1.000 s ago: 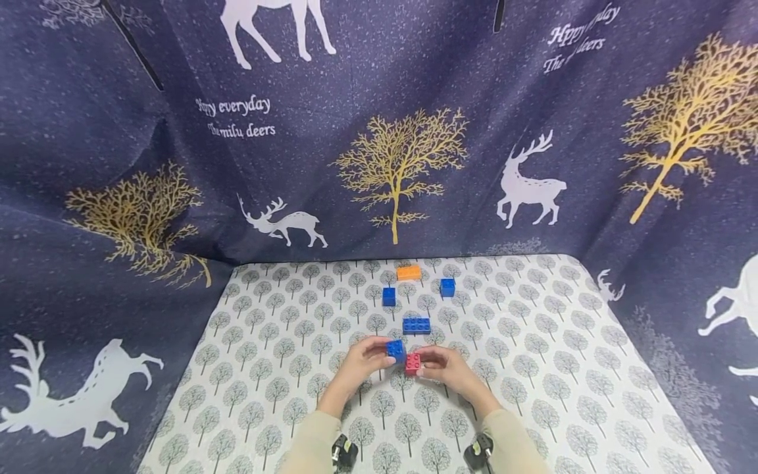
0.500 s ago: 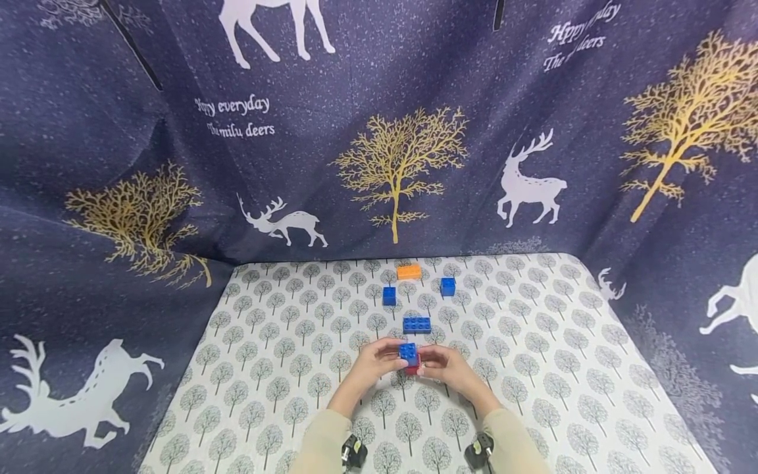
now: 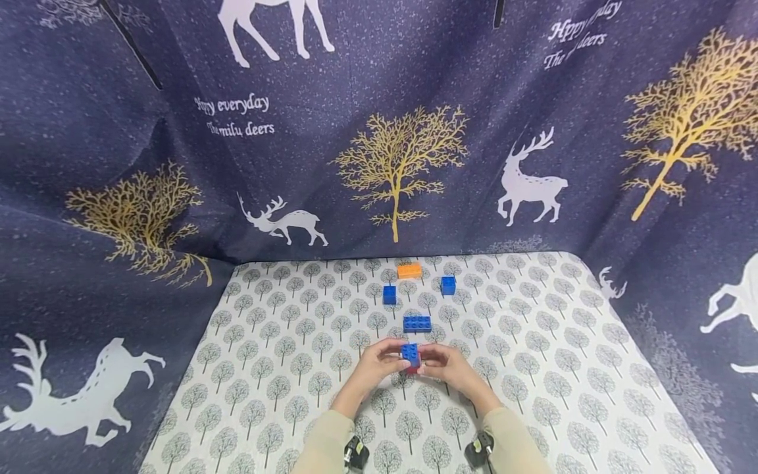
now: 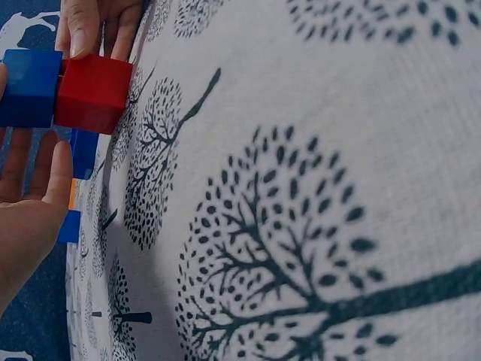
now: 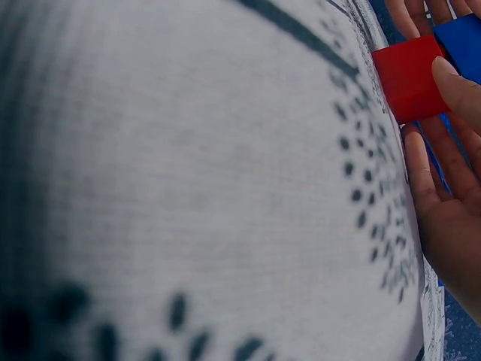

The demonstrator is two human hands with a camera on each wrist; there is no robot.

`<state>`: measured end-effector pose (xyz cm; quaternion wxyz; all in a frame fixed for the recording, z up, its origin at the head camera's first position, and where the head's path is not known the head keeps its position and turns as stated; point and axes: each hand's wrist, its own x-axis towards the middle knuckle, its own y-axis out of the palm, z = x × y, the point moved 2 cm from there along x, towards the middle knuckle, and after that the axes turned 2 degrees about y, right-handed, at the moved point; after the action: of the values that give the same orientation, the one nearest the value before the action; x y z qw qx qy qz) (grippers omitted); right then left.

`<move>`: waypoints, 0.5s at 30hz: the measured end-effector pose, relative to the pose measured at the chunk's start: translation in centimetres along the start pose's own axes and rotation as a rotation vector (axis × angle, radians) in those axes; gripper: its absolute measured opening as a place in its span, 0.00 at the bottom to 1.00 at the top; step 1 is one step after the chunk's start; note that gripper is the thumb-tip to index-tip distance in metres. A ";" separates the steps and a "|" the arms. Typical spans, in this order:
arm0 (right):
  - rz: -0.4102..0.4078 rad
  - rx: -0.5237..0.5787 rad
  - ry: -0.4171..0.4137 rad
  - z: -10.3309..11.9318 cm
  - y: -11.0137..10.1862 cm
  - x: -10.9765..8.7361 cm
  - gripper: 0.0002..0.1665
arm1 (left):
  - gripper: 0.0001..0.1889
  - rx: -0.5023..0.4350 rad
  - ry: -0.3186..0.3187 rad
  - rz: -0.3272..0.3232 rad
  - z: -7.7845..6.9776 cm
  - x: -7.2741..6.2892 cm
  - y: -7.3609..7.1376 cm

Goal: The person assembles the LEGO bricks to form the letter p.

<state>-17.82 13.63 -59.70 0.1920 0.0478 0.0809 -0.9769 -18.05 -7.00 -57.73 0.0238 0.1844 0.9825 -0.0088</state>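
Note:
A square blue toy building brick (image 3: 410, 354) sits over a red building brick (image 3: 413, 370), held between both hands near the middle front of the table. My left hand (image 3: 376, 362) pinches the blue brick from the left, thumb at its near side. From the right, my right hand (image 3: 449, 366) pinches the red brick. In the left wrist view the blue brick (image 4: 30, 89) and the red brick (image 4: 94, 93) meet face to face. The right wrist view shows the right thumb pressed on the red brick (image 5: 409, 79), its lower edge close to the cloth.
Just beyond the hands lies a longer blue brick (image 3: 417, 324). Farther back are two square blue bricks, one left (image 3: 389, 295) and one right (image 3: 448, 285). An orange brick (image 3: 409, 271) lies near the back edge, before a dark patterned curtain (image 3: 284, 164). Tree-print cloth (image 3: 266, 408) covers the table.
My left hand has moved right, carrying the blue brick from beside the red brick to on top of it. My right hand has stayed almost still with the red brick.

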 end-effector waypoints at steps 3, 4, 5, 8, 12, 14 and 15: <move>0.008 0.005 -0.004 -0.1 0.0 0.0 0.30 | 0.26 -0.001 -0.010 0.004 -0.1 0.0 0.0; 0.010 0.007 -0.001 -0.1 0.0 0.0 0.30 | 0.26 -0.002 -0.015 0.006 0.0 0.0 0.0; 0.011 0.009 0.000 -0.1 0.0 0.0 0.30 | 0.26 -0.004 -0.017 0.008 -0.1 0.0 0.0; 0.011 0.015 0.003 -0.2 -0.1 0.1 0.31 | 0.26 -0.001 -0.023 0.008 -0.1 0.0 0.2; 0.012 0.024 0.006 -0.2 -0.1 0.0 0.31 | 0.25 0.011 -0.034 -0.001 -0.2 0.0 0.3; 0.015 0.033 0.005 -0.1 -0.1 0.0 0.31 | 0.25 0.011 -0.037 -0.002 -0.1 0.0 0.4; 0.016 0.035 0.001 0.0 0.0 -0.1 0.31 | 0.26 0.011 -0.038 -0.002 -0.1 0.0 0.4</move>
<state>-17.79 13.69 -59.71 0.1990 0.0525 0.0634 -0.9765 -17.88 -6.63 -57.62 0.0413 0.1836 0.9820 -0.0178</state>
